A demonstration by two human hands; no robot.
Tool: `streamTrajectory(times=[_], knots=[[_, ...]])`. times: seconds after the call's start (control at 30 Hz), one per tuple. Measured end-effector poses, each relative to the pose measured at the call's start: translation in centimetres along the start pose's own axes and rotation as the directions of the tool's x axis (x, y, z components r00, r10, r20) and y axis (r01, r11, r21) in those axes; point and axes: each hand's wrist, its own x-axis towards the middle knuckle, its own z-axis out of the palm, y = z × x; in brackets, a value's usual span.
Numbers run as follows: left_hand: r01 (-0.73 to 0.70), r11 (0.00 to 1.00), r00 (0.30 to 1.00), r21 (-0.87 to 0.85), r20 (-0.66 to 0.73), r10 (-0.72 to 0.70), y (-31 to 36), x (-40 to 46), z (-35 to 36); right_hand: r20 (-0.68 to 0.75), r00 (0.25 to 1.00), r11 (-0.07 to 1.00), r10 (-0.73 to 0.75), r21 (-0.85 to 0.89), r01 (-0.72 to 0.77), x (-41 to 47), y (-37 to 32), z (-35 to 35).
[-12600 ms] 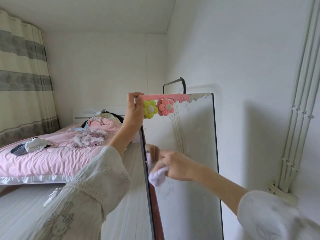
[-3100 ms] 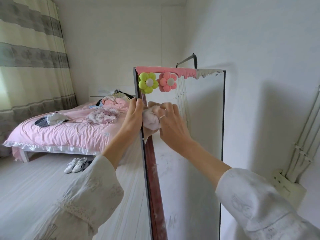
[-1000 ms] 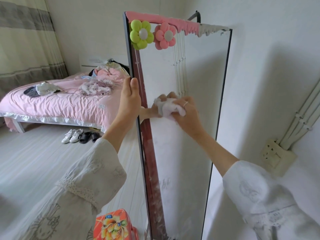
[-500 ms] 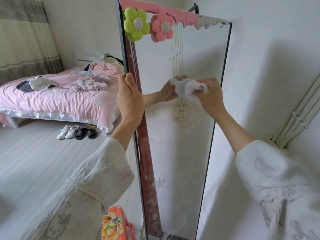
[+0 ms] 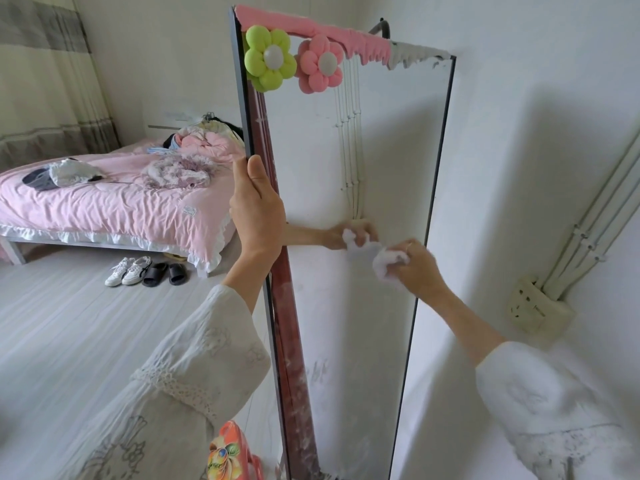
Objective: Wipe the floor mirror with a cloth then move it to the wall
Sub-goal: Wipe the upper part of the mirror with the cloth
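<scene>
Gripping the floor mirror (image 5: 356, 168) by its edge at nine o'clock, the left hand (image 5: 256, 209) curls round the frame, likely steadying it against the wiping. At three o'clock the right hand (image 5: 412, 268) pinches a bunched white cloth (image 5: 386, 265) on the glass, near the wall (image 5: 540, 133).

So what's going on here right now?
A person is wiping a tall floor mirror. The left hand grips the mirror's left edge to steady it, while the right hand presses a bunched white cloth against the glass around mid-height. Smudges show lower down on the glass. The mirror stands out from the wall, not yet moved.
</scene>
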Motion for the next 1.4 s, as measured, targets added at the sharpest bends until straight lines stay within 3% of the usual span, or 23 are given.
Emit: streamTrajectory(times=[0.1, 0.2, 0.33, 0.4, 0.5, 0.6, 0.67, 0.8, 0.93, 1.03, 1.13, 1.23, 1.3, 1.4], knots=[[0.013, 1.000, 1.000, 0.005, -0.015, -0.012, 0.0, 0.0, 0.0, -0.291, 0.955, 0.997, -0.058, 0.035, 0.071, 3.7, -1.2, -2.2], [0.019, 1.000, 1.000, 0.006, -0.015, -0.019, 0.0, -0.1, 0.0, -0.435, 0.900, 0.993, -0.013, 0.102, 0.063, 6.8, -2.8, -3.6], [0.023, 0.999, 0.999, 0.026, -0.033, -0.022, 0.0, 0.0, 0.2, -0.375, 0.911, 0.935, -0.171, 0.229, 0.270, 6.0, -3.3, -1.8], [0.024, 0.999, 0.999, 0.034, -0.043, -0.023, -0.3, 0.2, 0.3, -0.319, 0.932, 0.899, -0.171, 0.338, 0.280, 3.6, -2.0, 0.4], [0.026, 0.999, 0.998, 0.034, -0.051, -0.024, -0.6, 0.3, 0.5, -0.259, 0.962, 0.942, -0.086, 0.294, 0.163, -0.1, 2.0, 3.5], [0.023, 0.999, 0.998, 0.035, -0.059, -0.021, -0.6, 0.3, 0.5, -0.168, 0.984, 0.996, 0.058, 0.077, -0.046, -1.8, 5.0, 4.3], [0.010, 0.999, 0.998, 0.034, -0.067, -0.007, -0.5, 0.2, 0.5, -0.214, 0.973, 0.996, 0.082, 0.046, -0.074, -0.7, 5.2, 3.4], [-0.001, 0.999, 0.996, 0.034, -0.086, 0.004, -0.5, 0.2, 0.6, -0.462, 0.881, 0.992, 0.100, 0.113, -0.054, 5.5, 2.7, -0.3], [0.000, 1.000, 0.996, 0.029, -0.094, 0.003, -0.6, 0.3, 0.7, -0.485, 0.874, 0.987, 0.028, 0.150, 0.051, 11.6, 1.7, -2.8], [-0.012, 0.999, 0.994, 0.035, -0.110, 0.016, -0.7, 0.3, 0.8, -0.483, 0.875, 0.958, -0.005, 0.247, 0.142, 9.5, 1.4, -1.1], [-0.018, 0.999, 0.993, 0.039, -0.115, 0.022, -0.8, 0.4, 0.8, -0.381, 0.921, 0.967, 0.081, 0.255, 0.020, 3.9, 5.0, 3.2], [-0.025, 0.999, 0.993, 0.044, -0.114, 0.030, -0.8, 0.3, 0.9, -0.247, 0.921, 0.950, 0.302, 0.164, -0.267, 0.1, 9.1, 5.2], [-0.035, 0.999, 0.992, 0.042, -0.116, 0.040, -0.8, 0.4, 0.9, -0.290, 0.891, 0.937, 0.348, 0.126, -0.325, 0.0, 8.6, 4.2], [-0.042, 0.998, 0.992, 0.040, -0.121, 0.047, -0.8, 0.5, 0.9, -0.465, 0.839, 0.959, 0.281, 0.162, -0.232, 3.3, 5.0, 1.0]])
